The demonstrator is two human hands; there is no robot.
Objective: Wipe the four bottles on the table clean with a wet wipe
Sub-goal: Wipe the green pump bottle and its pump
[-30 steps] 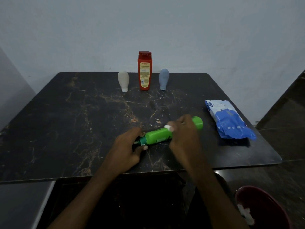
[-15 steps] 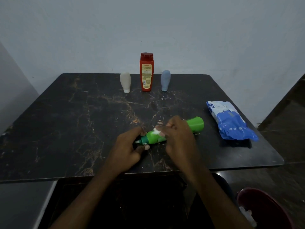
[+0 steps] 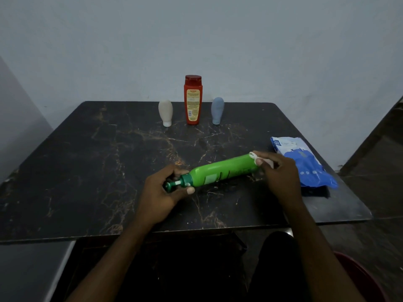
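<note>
A dark marble-patterned worktop, veined in gold, fills the middle of the view. At its near centre the left hand has its fingers and thumb curled round the dark green collar and pump head of the green bottle.

This bottle lies on its side at a slant, with the pump end near and to the left and the base farther to the right. Its body is bright glossy green, with a pale square patch and dark printed lines on the side, and a short white stem shows between collar and pump head. A shadow sits beneath it, and I cannot tell whether it touches the worktop.

Along the far edge three bottles stand in a row:
- a cream bottle, upside down on its white cap;
- a taller red bottle, upright, with a yellow label;
- a grey-blue bottle, resting on its cap.

At the green bottle's base end the right hand pinches a crumpled white wet wipe against the plastic, with its fingers bent over it. Just beyond that hand, a blue-and-white pack of wipes lies flat near the right edge. Below the worktop at the near right, part of a dark red bin shows.
</note>
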